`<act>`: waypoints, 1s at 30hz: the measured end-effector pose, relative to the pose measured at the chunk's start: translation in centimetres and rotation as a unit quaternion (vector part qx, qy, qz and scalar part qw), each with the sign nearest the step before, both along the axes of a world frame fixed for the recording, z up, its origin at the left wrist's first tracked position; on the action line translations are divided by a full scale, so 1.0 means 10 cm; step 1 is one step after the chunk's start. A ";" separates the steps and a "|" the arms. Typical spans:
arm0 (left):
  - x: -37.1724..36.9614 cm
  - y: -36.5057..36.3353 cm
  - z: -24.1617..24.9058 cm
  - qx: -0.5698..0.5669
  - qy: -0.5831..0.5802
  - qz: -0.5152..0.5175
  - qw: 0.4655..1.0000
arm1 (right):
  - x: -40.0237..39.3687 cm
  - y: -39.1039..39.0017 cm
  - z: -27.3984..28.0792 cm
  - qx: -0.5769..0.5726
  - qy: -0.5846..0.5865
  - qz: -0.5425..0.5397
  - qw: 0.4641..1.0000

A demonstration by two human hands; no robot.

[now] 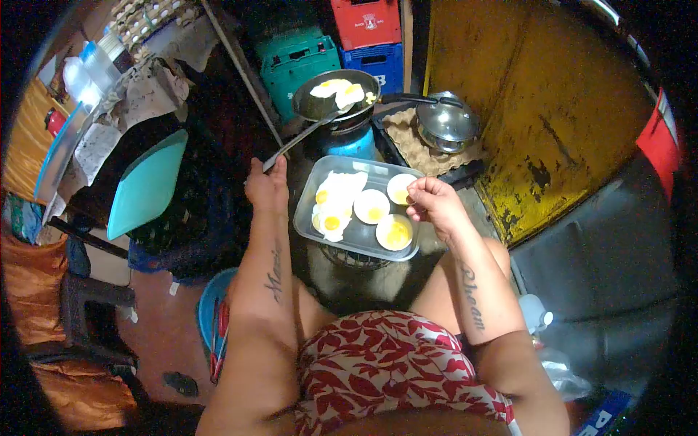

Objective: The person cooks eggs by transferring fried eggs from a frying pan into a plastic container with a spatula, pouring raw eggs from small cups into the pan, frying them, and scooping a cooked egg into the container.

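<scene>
My left hand (267,182) is closed on the handle of a metal spatula (307,134), whose far end reaches into a black frying pan (309,104). Fried eggs (349,95) lie in the pan, which sits over a blue stove (355,144). In front of me is a clear plastic container (358,248) with fried eggs on its left side and several round white cups holding yellow contents. My right hand (434,206) has its fingers pinched together over the right edge of the container, beside the top right cup (399,190); anything between the fingertips is too small to tell.
A lidded metal pot (446,125) rests on brown paper right of the stove. Green (298,69), red (367,23) and blue crates stand behind. A turquoise lid (149,183) is at left, and a yellow panel (538,109) rises at right.
</scene>
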State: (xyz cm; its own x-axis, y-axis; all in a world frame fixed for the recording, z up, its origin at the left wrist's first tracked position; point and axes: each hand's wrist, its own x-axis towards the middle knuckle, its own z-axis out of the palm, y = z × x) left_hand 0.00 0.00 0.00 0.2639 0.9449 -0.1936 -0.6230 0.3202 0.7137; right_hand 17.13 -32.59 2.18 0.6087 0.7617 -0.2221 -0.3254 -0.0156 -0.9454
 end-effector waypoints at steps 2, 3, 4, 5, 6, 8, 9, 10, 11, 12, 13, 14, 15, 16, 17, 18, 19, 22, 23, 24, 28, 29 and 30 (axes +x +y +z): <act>-0.05 0.00 -0.03 0.058 0.010 -0.010 0.998 | 0.03 0.01 0.01 0.004 0.004 -0.005 1.000; -0.10 -0.03 -0.08 0.072 0.016 -0.013 0.997 | -0.04 -0.06 -0.01 -0.024 -0.003 -0.009 1.000; -0.10 -0.03 0.02 0.088 0.025 0.017 0.996 | -0.02 -0.05 -0.01 -0.012 -0.003 -0.007 1.000; -0.14 -0.03 0.08 0.081 -0.048 0.008 0.996 | -0.03 -0.05 -0.02 -0.001 0.000 -0.006 1.000; -0.18 -0.01 0.11 0.070 -0.121 -0.002 0.990 | -0.02 -0.07 0.01 -0.012 -0.010 -0.013 1.000; -0.42 0.07 0.20 0.071 -0.112 -0.001 0.991 | -0.02 -0.09 0.02 -0.011 -0.004 -0.014 1.000; -0.55 0.10 0.27 0.075 -0.108 -0.004 0.991 | -0.02 -0.11 0.02 -0.005 -0.001 -0.018 1.000; -0.68 0.11 0.35 0.080 -0.103 -0.006 0.991 | 0.00 -0.13 0.04 -0.011 -0.003 -0.007 1.000; -0.79 0.11 0.42 0.086 -0.099 -0.008 0.991 | 0.00 -0.13 0.04 -0.012 -0.002 -0.005 1.000; -0.95 0.05 0.46 0.305 0.170 0.007 0.937 | 0.00 -0.13 0.03 -0.008 -0.005 -0.009 1.000; -1.11 0.00 0.49 0.461 0.411 0.107 0.779 | 0.00 -0.13 0.03 -0.004 -0.009 -0.012 1.000; -1.27 0.06 0.53 0.306 0.202 0.030 0.930 | 0.01 -0.13 0.02 0.002 -0.010 -0.011 1.000; -1.40 0.10 0.54 0.123 -0.027 -0.048 0.991 | 0.01 -0.12 0.01 0.001 -0.009 -0.009 1.000; -1.47 0.11 0.52 0.092 -0.028 -0.027 0.995 | 0.00 -0.11 0.01 -0.005 -0.007 -0.014 1.000; -1.54 0.10 0.47 0.092 -0.027 -0.026 0.995 | 0.00 -0.10 0.00 -0.011 -0.006 -0.018 1.000; -1.59 0.07 0.44 0.110 -0.006 -0.042 0.993 | -0.01 -0.09 0.00 -0.011 -0.006 -0.018 1.000; -1.65 0.04 0.41 0.129 0.015 -0.059 0.990 | -0.01 -0.07 -0.02 -0.015 -0.004 -0.018 1.000; -1.59 -0.09 0.33 0.144 0.109 -0.068 0.981 | -0.02 -0.02 -0.07 -0.023 -0.001 -0.016 1.000; -1.53 -0.13 0.29 0.163 0.161 -0.070 0.971 | -0.02 0.00 -0.08 -0.026 0.000 -0.014 1.000; -1.43 -0.13 0.22 0.193 0.178 -0.086 0.961 | -0.02 0.01 -0.09 -0.026 -0.003 -0.014 1.000; -1.13 -0.20 0.23 0.172 0.155 -0.118 0.966 | -0.05 0.04 -0.09 -0.042 -0.002 -0.023 0.999; -1.10 -0.20 0.23 0.188 0.181 -0.130 0.956 | -0.05 0.04 -0.09 -0.038 0.007 -0.031 0.999; -1.06 -0.20 0.24 0.205 0.206 -0.142 0.946 | -0.05 0.04 -0.10 -0.038 0.007 -0.033 0.999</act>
State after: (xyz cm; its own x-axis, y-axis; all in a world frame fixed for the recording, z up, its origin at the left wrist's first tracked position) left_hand -10.63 -1.98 2.39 0.5012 0.8648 0.0320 -0.1945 0.0765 0.9779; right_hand 16.63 -32.16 1.21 0.6530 0.7011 -0.2864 -0.3416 -0.0649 -0.9376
